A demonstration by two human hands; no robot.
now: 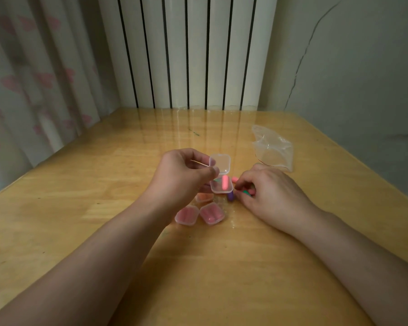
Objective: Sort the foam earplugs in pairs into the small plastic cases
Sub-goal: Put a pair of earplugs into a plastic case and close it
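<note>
While our left hand gripped the open case (one pink plug inside) above the table, our right hand pinched loose plugs beside it.

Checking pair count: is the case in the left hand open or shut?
Open. The case in the left hand has its lid hinged up, and one pink earplug shows inside; a second cannot be told.
</note>
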